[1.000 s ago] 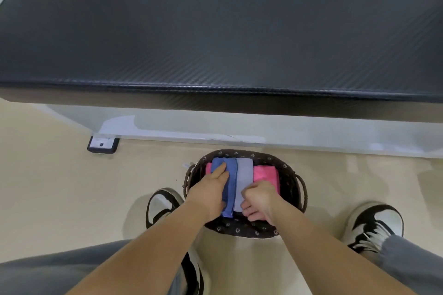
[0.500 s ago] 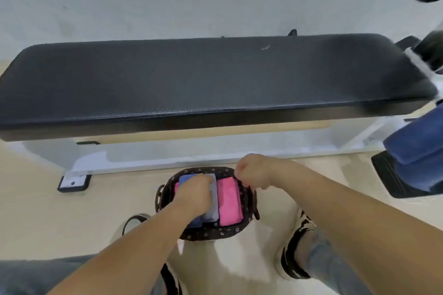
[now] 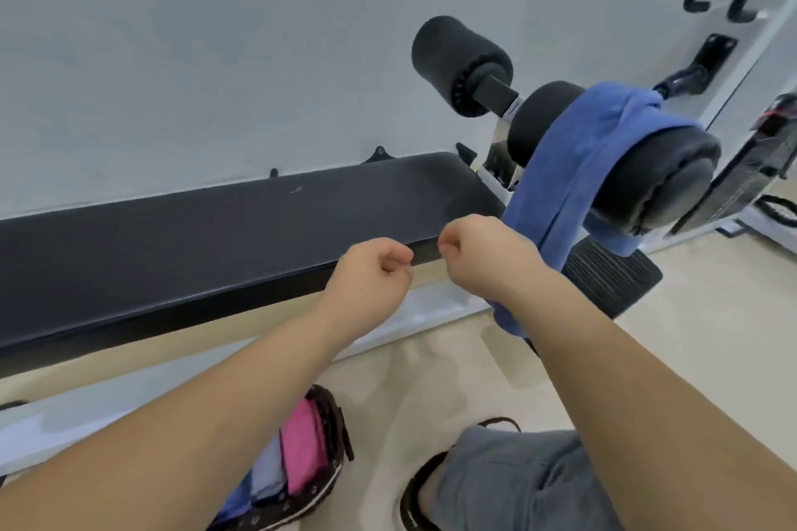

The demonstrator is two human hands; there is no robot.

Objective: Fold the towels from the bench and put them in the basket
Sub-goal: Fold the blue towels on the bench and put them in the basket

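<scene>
A basket [image 3: 311, 502] of folded towels [image 3: 302, 454] lower centre; blue towel [image 3: 573, 168] draped at right.
Left hand [image 3: 371, 272] and right hand [image 3: 487, 254], both curled and empty, over the dark surface [image 3: 172, 237]; pulled by one end, the towel may snag its foam roller [image 3: 673, 181] or hit the floor [image 3: 431, 379].

Blue towel [image 3: 573, 185] unfolded, draped over black roller pad [image 3: 664, 181] at R end of bench [image 3: 215, 246]. Hangs as long bunched strip down toward floor (lower end partly hidden). Bench pad long, black, textured, running L to R, w/ small light scuff on top. Basket [image 3: 334, 483] dark brown, woven, w/ small flower print on lining, on floor in front of bench, only partly in view. Inside, three folded towels packed side by side: pink towel [image 3: 304, 448] at R, pale lilac towel [image 3: 267, 472] in middle, folded blue towel [image 3: 235, 502] at L, mostly hidden.
</scene>
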